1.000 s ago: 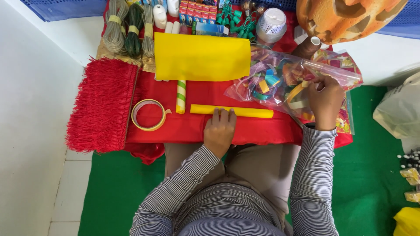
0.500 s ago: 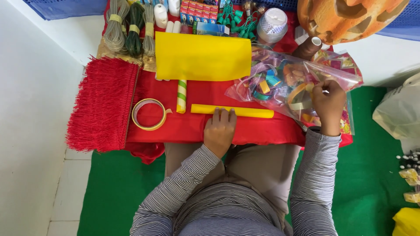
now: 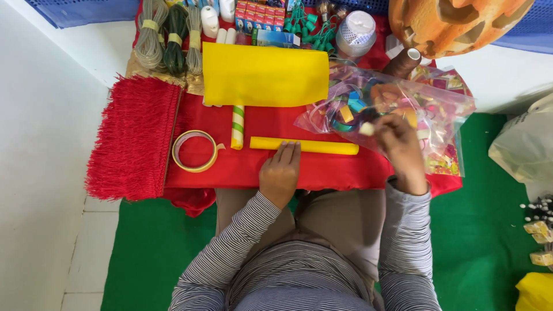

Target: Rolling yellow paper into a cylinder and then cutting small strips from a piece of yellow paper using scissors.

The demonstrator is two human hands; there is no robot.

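A red cloth (image 3: 322, 167) covers a low work surface laid across the person's lap, over green matting (image 3: 478, 230) and white floor tiles at 9 o'clock. A red fringe (image 3: 135, 135) lies at the cloth's 9 o'clock edge, cord hanks (image 3: 170, 34) at 11 o'clock, a carved orange gourd (image 3: 455, 23) at 1 o'clock.

Compared with the earlier frames, the right hand (image 3: 400, 147) has come out of the bag mouth toward 9 o'clock and now pinches a small pale piece (image 3: 366, 129); the left hand (image 3: 280, 170) has stayed flat, fingers extended, its tips on the rolled yellow tube (image 3: 322, 145).

The clear plastic bag (image 3: 443, 115), at 2 o'clock of the tube, holds mixed coloured scraps and ribbon. A yellow sheet (image 3: 265, 75) lies at 12 o'clock of the tube, a tape ring (image 3: 194, 151) at 9 o'clock, a green-striped roll (image 3: 237, 126) between them.
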